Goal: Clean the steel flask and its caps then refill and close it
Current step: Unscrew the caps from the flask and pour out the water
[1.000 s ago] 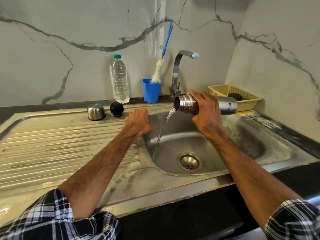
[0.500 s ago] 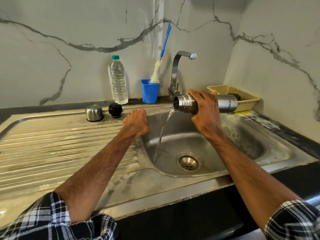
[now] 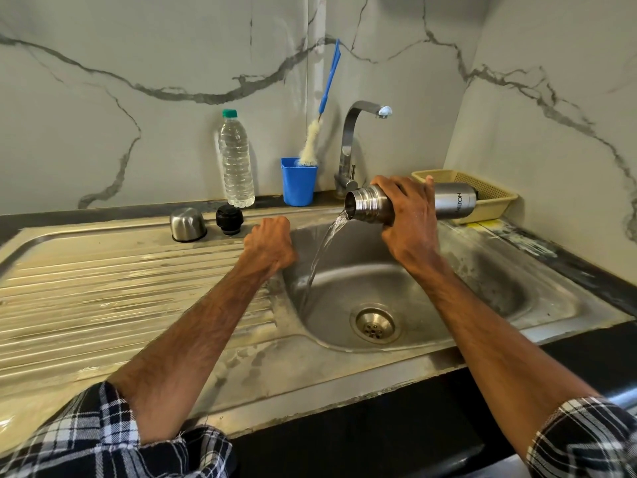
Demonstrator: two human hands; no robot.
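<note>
Flask: steel flask [image 3: 451,201] lies sideways over the sink [image 3: 510,288], pouring water [image 3: 327,243]
Writing: upside-down "MILTON", partly covered
Right hand [image 3: 410,219]: wrapped round the flask
Left hand [image 3: 270,243]: empty fist on the basin rim
Caps: steel cap [image 3: 188,224] and black cap [image 3: 229,219] on the drainboard

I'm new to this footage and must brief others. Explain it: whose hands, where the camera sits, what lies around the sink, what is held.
No machine here: a person wears one camera on the head, looking down at their own hands. The right hand curls its fingers round the steel flask, tipped sideways so water pours into the sink. The left hand is a fist at the basin's edge, holding nothing. On the drainboard stand a steel cap and a black cap. Behind: a plastic bottle, a blue cup with a brush, the tap, a yellow basket.
</note>
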